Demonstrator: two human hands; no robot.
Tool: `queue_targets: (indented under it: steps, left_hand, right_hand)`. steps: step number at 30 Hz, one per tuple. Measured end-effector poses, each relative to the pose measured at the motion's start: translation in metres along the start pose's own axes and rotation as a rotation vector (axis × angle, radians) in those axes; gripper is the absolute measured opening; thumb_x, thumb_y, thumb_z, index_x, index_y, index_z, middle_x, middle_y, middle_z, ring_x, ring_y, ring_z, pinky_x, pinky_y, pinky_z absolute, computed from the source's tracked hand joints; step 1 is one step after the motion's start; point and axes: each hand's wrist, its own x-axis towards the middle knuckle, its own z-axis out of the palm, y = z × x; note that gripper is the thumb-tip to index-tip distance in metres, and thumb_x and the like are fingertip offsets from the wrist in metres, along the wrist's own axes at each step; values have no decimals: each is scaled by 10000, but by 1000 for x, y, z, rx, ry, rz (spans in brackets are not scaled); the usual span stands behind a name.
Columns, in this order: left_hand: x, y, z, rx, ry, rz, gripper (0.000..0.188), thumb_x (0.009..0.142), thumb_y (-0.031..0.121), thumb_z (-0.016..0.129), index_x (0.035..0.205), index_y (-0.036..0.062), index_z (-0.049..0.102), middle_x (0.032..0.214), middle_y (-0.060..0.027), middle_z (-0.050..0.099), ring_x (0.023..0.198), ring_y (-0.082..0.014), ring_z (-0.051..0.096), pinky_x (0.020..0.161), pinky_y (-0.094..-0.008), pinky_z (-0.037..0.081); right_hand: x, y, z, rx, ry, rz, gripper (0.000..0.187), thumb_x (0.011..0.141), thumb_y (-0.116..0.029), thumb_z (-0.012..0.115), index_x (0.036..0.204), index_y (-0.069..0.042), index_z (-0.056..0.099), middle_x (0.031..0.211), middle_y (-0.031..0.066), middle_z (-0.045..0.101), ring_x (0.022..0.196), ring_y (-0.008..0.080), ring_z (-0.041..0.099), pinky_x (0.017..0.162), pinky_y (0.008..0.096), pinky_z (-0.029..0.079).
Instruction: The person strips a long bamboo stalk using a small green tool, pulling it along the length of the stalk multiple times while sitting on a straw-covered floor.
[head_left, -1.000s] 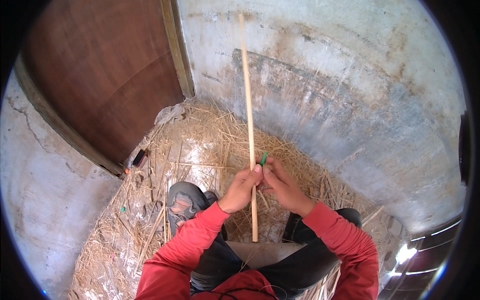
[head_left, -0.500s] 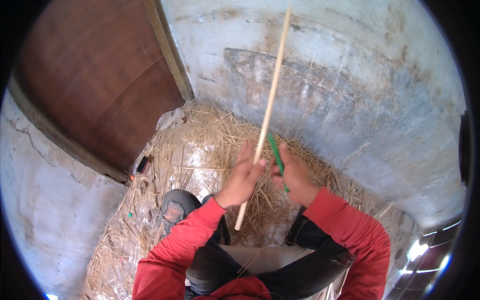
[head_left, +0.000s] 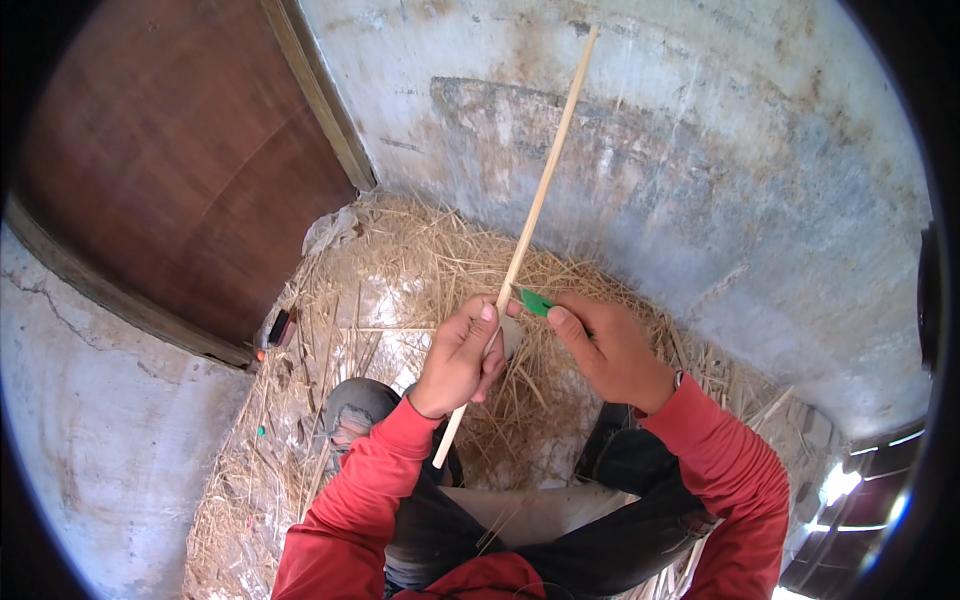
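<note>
A long, pale wooden stick (head_left: pixel 549 180) slants up and away between my knees, its far end in front of the wall. My left hand (head_left: pixel 460 355) is wrapped round its lower part, with a short length sticking out below. In my right hand (head_left: pixel 605 345) is a green-handled cutter knife (head_left: pixel 537 302), gripped between thumb and fingers. The knife's tip is at the stick just above my left hand. Its blade is too small to make out clearly.
Straw-like shavings (head_left: pixel 420 235) cover the floor around my legs. A stained wall (head_left: pixel 700 180) stands ahead and to the right, a brown door panel (head_left: pixel 180 150) at the left. A small dark object (head_left: pixel 280 327) lies by the door's foot, a green bit (head_left: pixel 262 431) nearer.
My left hand has closed round the stick, which leans further right at its top. The green knife has turned from upright to pointing at the stick as my right hand rotated.
</note>
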Motion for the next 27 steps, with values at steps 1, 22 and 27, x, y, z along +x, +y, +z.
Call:
queue_targets:
  steps: [1, 22, 27]
  left_hand:
    - [-1, 0, 0, -14, 0, 11, 392, 1131, 357, 364, 1284, 34, 525, 579, -1, 379, 348, -93, 295, 354, -245, 276]
    - [-46, -12, -18, -3, -59, -73, 416, 1131, 293, 403, 1306, -49, 562, 544, 30, 333, 354, -75, 299, 376, -249, 260]
    - [-83, -14, -21, 112, -122, -144, 392, 1132, 256, 409, 1312, -54, 571, 564, 47, 366, 405, -54, 339, 394, -245, 280]
  right_hand:
    - [-1, -3, 1, 9, -17, 7, 325, 1040, -316, 578, 1022, 4, 632, 716, 221, 573, 569, 384, 582, 551, 449, 447]
    - [-13, -8, 28, -419, -166, 102, 605, 1016, -575, 507, 840, -25, 689, 624, 217, 614, 598, 437, 634, 571, 524, 494]
    - [8, 48, -15, -415, 136, 287, 662, 1047, -547, 491, 750, 28, 630, 600, 243, 550, 522, 403, 528, 546, 507, 399]
